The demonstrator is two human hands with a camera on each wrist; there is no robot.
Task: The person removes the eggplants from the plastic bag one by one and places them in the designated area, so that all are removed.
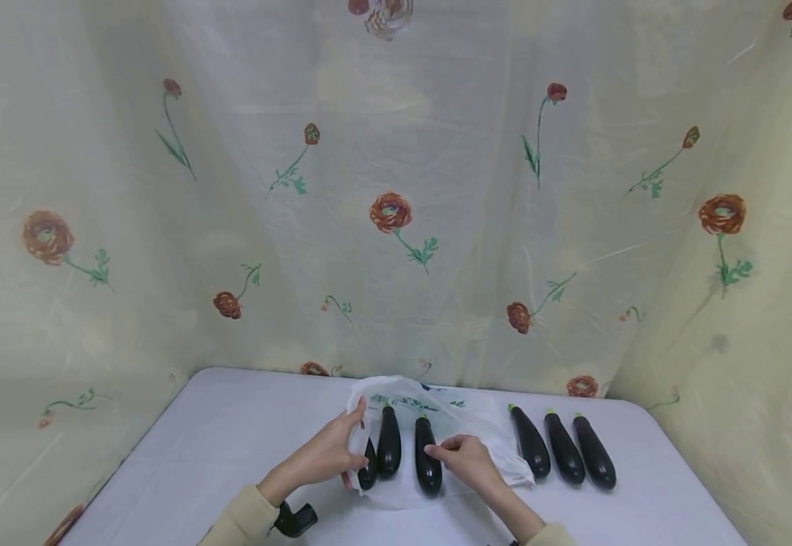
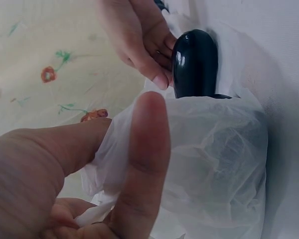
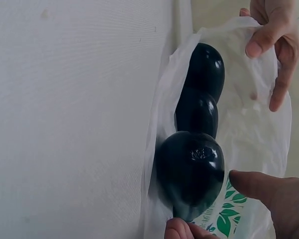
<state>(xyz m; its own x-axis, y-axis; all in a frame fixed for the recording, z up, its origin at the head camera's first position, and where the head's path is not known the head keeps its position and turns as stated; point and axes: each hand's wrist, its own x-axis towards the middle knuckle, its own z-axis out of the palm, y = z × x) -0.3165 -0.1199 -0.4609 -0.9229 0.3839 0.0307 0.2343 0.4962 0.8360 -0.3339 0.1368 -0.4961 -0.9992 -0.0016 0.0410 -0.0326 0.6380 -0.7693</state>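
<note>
A white translucent plastic bag with green leaf print lies on the table, its mouth held open toward me. My left hand grips the bag's left edge between thumb and fingers. Three dark, glossy eggplants lie inside: a left eggplant partly behind my left hand, a middle eggplant, and a right eggplant. Beside that right eggplant is my right hand, thumb and fingertips around its rounded end. In the right wrist view, the eggplants line up in the bag's opening.
Three more eggplants with green stem ends lie side by side on the table, right of the bag. The white table ends at a flower-printed curtain at the back and sides. A black wrist device sits at my left sleeve.
</note>
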